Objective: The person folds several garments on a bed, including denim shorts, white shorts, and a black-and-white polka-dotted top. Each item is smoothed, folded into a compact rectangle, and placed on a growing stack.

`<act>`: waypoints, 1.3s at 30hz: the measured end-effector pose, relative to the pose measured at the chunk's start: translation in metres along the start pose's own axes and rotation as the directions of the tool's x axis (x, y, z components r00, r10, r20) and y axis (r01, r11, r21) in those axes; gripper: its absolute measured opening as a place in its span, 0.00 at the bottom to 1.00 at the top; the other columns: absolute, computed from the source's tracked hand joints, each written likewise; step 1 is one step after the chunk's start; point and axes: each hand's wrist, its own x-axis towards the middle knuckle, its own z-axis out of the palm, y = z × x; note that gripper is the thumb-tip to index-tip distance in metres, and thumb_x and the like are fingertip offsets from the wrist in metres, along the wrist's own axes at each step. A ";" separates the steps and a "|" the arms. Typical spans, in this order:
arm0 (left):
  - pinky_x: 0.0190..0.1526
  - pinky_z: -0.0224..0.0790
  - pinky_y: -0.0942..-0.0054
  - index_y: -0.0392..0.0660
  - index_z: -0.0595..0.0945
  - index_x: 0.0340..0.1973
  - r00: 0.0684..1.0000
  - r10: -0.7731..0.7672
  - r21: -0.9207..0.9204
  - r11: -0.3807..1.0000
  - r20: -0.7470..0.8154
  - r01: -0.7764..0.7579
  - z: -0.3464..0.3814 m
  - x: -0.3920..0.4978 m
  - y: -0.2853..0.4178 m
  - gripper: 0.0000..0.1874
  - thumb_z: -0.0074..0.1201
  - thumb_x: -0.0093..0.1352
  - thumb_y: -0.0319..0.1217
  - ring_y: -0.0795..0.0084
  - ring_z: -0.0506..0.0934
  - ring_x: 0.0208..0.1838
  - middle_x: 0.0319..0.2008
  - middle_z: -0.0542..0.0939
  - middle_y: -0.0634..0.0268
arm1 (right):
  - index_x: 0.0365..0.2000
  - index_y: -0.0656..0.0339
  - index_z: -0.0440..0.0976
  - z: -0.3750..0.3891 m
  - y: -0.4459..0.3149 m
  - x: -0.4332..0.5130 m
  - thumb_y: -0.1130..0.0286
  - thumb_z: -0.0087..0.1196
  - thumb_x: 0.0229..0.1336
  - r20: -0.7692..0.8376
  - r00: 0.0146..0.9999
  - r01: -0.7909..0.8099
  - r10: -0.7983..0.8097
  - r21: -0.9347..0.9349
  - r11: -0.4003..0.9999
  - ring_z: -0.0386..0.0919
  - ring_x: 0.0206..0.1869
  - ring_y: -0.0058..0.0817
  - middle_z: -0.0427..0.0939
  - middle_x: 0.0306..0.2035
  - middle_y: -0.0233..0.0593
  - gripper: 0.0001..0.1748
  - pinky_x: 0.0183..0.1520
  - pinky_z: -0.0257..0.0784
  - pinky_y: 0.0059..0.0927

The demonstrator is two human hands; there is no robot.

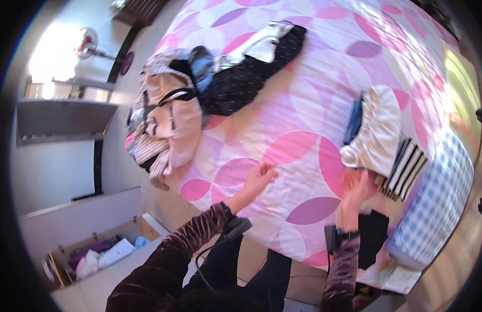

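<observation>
My left hand hovers over the bedsheet with its fingers loosely curled, slightly apart and holding nothing. At the lower edge of a white gathered garment, my right hand has its fingers extended. It is blurred, appears empty, and I cannot tell whether it touches the cloth. Folded blue denim shows at the left of the white garment. To its right lies a black-and-white striped folded garment. A black folded cloth is beside my right wrist.
A heap of clothes lies at the bed's left edge, beside black patterned clothing. A blue checked pillow lies at the right. On the left are an open drawer holding cloth and a standing fan.
</observation>
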 end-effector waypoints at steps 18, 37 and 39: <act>0.34 0.69 0.55 0.44 0.77 0.46 0.688 0.495 0.710 0.185 0.530 -0.680 -0.096 0.022 -0.002 0.17 0.55 0.61 0.30 0.54 0.80 0.30 0.25 0.80 0.59 | 0.57 0.64 0.70 0.064 0.099 -0.138 0.55 0.51 0.71 0.305 0.891 -0.038 0.336 -0.688 0.725 0.80 0.48 0.29 0.80 0.47 0.40 0.25 0.47 0.76 0.31; 0.42 0.72 0.52 0.39 0.77 0.41 0.975 0.214 0.547 0.811 0.055 -0.209 -0.159 0.018 -0.034 0.20 0.63 0.62 0.39 0.43 0.81 0.40 0.37 0.82 0.47 | 0.51 0.60 0.70 0.238 0.112 -0.087 0.76 0.59 0.50 0.923 0.270 0.732 -0.274 -0.382 -0.565 0.78 0.44 0.46 0.79 0.39 0.46 0.24 0.49 0.73 0.44; 0.43 0.72 0.50 0.37 0.78 0.41 0.969 0.195 0.537 0.806 0.155 -0.248 -0.162 0.013 -0.031 0.18 0.61 0.63 0.37 0.41 0.81 0.41 0.34 0.82 0.45 | 0.52 0.59 0.70 0.256 0.113 -0.066 0.76 0.59 0.51 0.892 0.411 0.717 -0.190 -0.445 -0.537 0.79 0.43 0.47 0.79 0.37 0.46 0.25 0.48 0.73 0.44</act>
